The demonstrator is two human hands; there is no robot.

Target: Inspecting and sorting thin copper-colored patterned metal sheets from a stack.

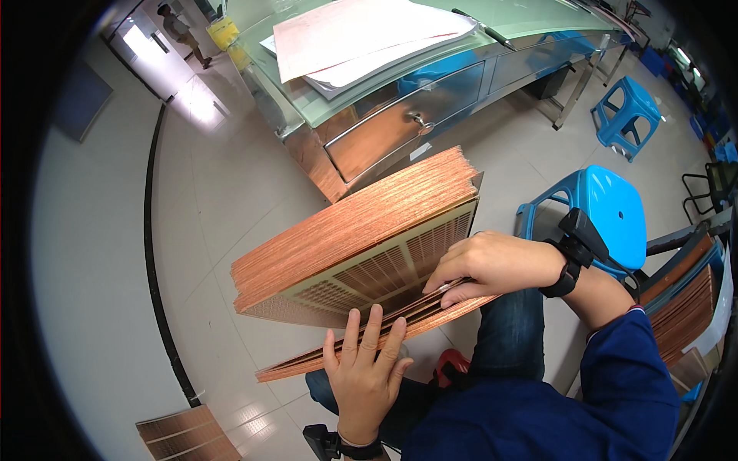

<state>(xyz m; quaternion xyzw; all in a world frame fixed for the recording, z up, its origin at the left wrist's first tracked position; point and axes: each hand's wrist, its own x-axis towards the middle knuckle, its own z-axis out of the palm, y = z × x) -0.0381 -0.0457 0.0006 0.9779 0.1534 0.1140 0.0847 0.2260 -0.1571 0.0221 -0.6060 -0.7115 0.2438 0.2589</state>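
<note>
A thick stack of copper-coloured sheets [354, 219] stands on edge in front of me, tilted up to the right. Its near side shows a copper panel [377, 269] with a light frame and rows of fine patterned blocks. Closer to my body leans a thinner bundle of copper sheets [453, 316], parted from the stack by a V-shaped gap. My right hand [496, 265] pinches the top edges of this bundle at its right part, thumb on the near side. My left hand [365, 376] lies with spread, straight fingers against the bundle's left part. What supports the sheets is hidden.
A glass-topped metal desk [407, 127] stands beyond the stack, bearing papers [361, 38] and a pen [500, 38]. Blue stools [615, 215] are to the right. More copper sheets [684, 315] stand at far right; a panel [188, 434] lies lower left. A person [181, 34] is far off.
</note>
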